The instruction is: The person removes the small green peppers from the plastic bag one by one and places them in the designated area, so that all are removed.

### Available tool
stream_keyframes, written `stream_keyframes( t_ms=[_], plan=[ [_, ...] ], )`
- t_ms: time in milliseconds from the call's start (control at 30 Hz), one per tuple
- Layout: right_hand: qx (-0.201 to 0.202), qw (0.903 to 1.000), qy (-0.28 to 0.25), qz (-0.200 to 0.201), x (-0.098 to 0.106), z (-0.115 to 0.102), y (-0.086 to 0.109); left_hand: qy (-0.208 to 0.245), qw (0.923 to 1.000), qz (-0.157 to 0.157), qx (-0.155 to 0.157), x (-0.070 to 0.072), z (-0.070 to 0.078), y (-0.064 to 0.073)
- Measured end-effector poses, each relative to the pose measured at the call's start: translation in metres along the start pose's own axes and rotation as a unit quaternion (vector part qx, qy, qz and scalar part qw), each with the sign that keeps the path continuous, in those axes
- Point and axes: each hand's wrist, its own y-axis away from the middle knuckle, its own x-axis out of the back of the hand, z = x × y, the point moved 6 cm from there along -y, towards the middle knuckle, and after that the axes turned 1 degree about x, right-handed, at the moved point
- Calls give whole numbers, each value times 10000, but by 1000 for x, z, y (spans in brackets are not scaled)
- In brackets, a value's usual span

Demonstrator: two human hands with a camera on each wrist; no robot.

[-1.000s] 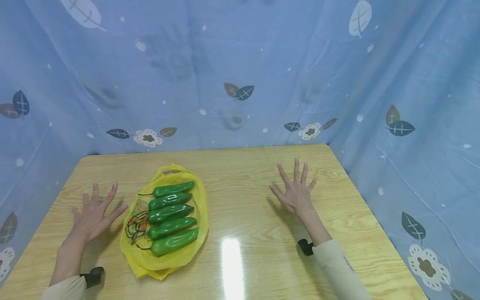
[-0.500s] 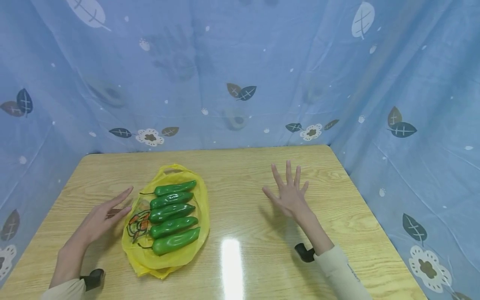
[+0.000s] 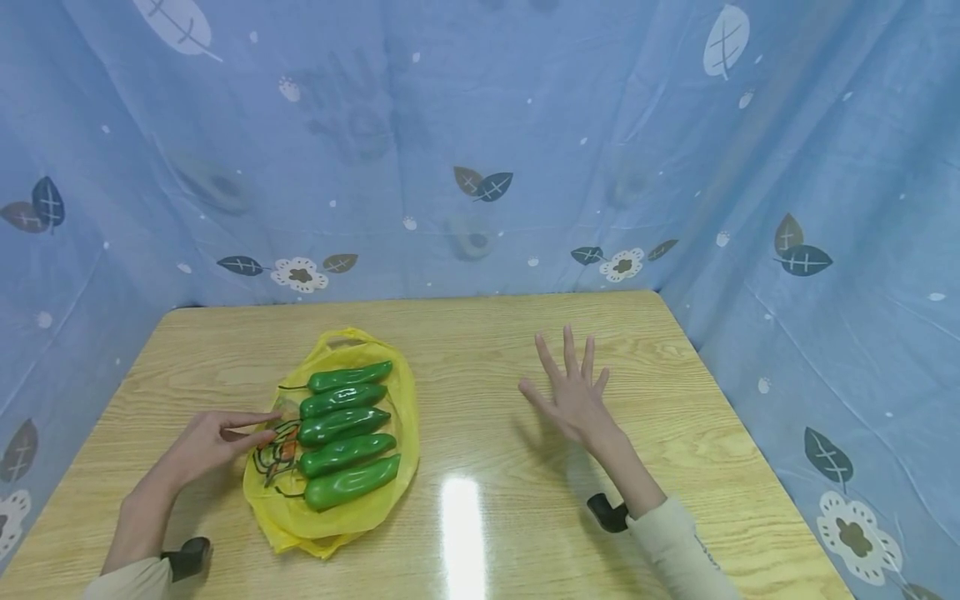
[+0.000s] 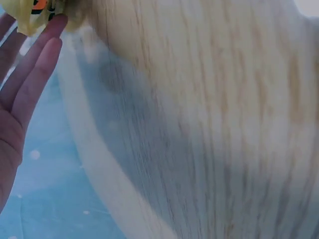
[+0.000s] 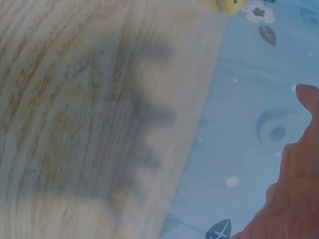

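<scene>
Left hand (image 3: 206,442) at the left edge of a yellow plastic bag (image 3: 406,408), thumb and forefinger reaching over the rim beside an orange-and-black print (image 3: 282,450). Fingers mostly straight, small gap between thumb tip and forefinger tip; can't tell if they touch the bag. Left wrist view: long fingers next to a bit of yellow plastic, thumb not visible.

Five green chili peppers (image 3: 342,426) on the bag, stacked in a column front to back, stem ends left, tips right. Print and stem ends lie between left fingertips and pepper bodies.

Right hand (image 3: 576,408) well apart, above the right part of the wooden table (image 3: 480,367), fingers spread wide, holding nothing. Bag and peppers sit between the two hands, nearer the left. Glare strip (image 3: 463,533) on the wood, right of the bag.

Black wrist camera at each wrist, light sleeves. Blue leaf-and-flower curtain (image 3: 420,125) behind the table and along both sides.
</scene>
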Motion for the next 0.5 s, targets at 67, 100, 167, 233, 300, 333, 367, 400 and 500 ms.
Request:
stream_keyframes(
  t_ms=[67,100,167,233,300,333,367,400,500],
  plan=[
    [-20,10000,-49,-61,-1,0,0,32,10000,-49,-48,-2,0,0],
    [-39,9999,-44,-99,-2,0,1,30,9999,-69,-83,-3,1,0],
    [-51,9999,-31,-160,-3,-1,1,24,9999,-80,-118,-4,0,0],
    [-57,9997,33,-215,-3,-2,1,25,9998,-93,-156,-5,0,0],
    [-33,9997,64,-218,-3,-2,2,44,9998,-108,-158,-6,-1,0],
    [-11,9997,78,-211,-4,-3,2,52,9998,-114,-142,-7,-1,0],
    [1,9998,61,-212,-5,-3,3,45,9998,-119,-132,-7,-1,-1],
    [24,9998,49,-208,-5,-4,3,37,9998,-126,-123,-7,-1,-1],
    [122,9997,-58,-197,-9,-8,4,-13,9998,-139,-110,-7,0,-2]
  ],
)
